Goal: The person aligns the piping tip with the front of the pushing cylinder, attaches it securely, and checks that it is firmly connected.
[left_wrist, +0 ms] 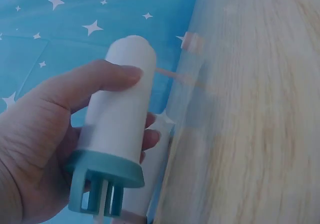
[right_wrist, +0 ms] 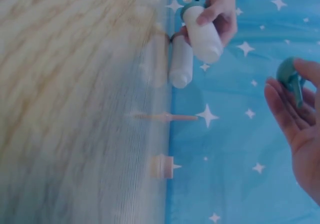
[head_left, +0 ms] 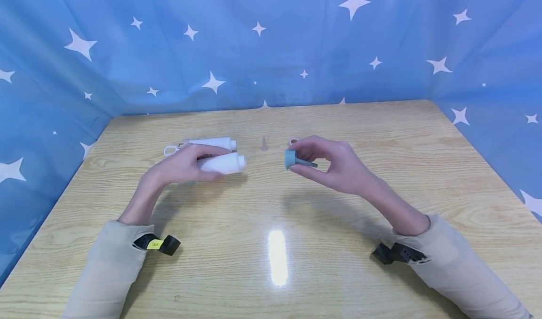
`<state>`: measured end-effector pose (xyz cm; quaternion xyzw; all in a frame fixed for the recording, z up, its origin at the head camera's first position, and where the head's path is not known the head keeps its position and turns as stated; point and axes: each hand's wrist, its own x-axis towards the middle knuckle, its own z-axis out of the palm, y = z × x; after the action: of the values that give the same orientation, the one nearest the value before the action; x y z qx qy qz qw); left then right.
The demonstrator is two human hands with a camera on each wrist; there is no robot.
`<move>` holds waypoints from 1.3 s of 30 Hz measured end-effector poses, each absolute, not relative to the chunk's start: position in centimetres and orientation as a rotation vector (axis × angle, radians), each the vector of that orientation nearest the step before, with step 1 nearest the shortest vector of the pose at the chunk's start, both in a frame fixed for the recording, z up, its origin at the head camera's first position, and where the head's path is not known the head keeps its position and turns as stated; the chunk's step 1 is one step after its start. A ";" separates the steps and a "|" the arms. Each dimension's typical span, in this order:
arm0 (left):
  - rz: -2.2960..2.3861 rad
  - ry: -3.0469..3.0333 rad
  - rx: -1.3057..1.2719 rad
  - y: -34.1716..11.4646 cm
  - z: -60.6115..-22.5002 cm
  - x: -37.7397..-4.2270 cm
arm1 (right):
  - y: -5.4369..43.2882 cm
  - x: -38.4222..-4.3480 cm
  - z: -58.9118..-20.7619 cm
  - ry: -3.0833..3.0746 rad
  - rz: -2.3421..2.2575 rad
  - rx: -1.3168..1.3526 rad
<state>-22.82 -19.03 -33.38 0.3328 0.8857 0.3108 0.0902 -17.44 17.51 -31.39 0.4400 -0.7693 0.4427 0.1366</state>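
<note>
My left hand (head_left: pixel 182 163) grips a white bottle-shaped cylinder (head_left: pixel 224 163) just above the table. Its narrow neck points right in the head view. In the left wrist view a teal collar (left_wrist: pixel 107 169) with open slots shows at its other end, with a thin white rod inside. Between thumb and fingers, my right hand (head_left: pixel 340 166) pinches a teal cup-shaped piece (head_left: pixel 290 159) with a thin stem, held apart from the cylinder. A second white cylinder (head_left: pixel 218 143) lies behind the left hand, partly hidden by it.
A small pinkish stick (head_left: pixel 264 144) lies mid-table, between the hands and farther back. Behind the right fingertips sits a small pinkish ring-like piece (head_left: pixel 292 141), partly covered. The wooden table (head_left: pixel 237 272) ends at a blue star-patterned curtain (head_left: pixel 288 46).
</note>
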 end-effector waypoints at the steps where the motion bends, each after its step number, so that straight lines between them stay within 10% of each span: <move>1: 0.924 2.647 0.993 -18.9 -33.3 -22.7 | 17.5 -17.5 -31.4 -2.228 1.280 1.273; 39: 0.945 2.619 1.419 -13.9 -29.0 -18.2 | 16.6 -17.3 -31.7 -2.188 1.301 1.397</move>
<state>-18.17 -13.91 -29.01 0.4541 0.8380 0.3024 0.0082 -17.26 16.64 -31.70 0.4777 -0.7483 0.4448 0.1186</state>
